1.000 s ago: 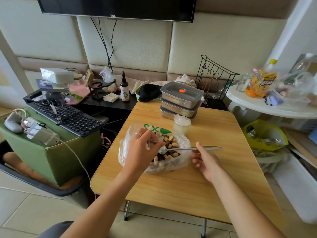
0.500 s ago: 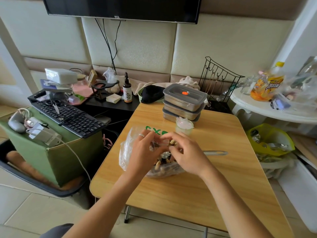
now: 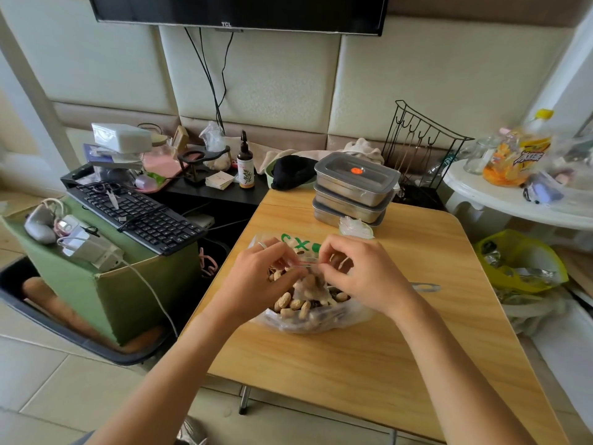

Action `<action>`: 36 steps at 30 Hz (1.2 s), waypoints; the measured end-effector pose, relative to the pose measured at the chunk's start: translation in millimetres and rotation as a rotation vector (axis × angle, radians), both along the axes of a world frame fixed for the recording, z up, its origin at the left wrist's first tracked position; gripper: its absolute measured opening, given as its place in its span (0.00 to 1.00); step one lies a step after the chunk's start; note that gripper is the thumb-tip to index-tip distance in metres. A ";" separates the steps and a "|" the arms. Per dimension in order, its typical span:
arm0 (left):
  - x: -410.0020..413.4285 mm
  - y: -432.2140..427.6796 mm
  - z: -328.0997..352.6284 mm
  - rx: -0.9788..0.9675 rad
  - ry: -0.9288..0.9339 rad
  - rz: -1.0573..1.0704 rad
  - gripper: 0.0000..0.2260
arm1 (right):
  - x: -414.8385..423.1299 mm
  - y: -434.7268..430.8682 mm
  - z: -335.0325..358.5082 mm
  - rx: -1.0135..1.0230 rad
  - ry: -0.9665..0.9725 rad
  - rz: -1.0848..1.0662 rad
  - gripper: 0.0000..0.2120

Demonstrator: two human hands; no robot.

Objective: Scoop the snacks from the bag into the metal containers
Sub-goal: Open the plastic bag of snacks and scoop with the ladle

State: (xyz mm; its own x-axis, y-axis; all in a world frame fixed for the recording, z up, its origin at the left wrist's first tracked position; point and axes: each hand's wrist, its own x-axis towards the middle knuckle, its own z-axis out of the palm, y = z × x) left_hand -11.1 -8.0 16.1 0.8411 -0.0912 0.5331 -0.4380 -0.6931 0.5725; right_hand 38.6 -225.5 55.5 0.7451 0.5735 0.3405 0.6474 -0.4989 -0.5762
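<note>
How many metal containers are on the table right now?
3, stacked at the far edge of the table: the top container, lidded with an orange dot, the middle container and the bottom container. Others could hide behind.

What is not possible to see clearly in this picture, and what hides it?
Spoon, head view: only the handle end shows; the right hand covers the rest.
Metal containers, head view: closed lids hide the contents.
Snacks, head view: the left hand and folds of the bag hide many.
Television, head view: cut off by the top edge.
</note>
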 end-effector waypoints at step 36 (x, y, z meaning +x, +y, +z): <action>-7.1 -48.1 -3.9 -0.978 0.511 -0.058 0.08 | -9.1 4.6 -31.7 0.573 0.760 -0.242 0.05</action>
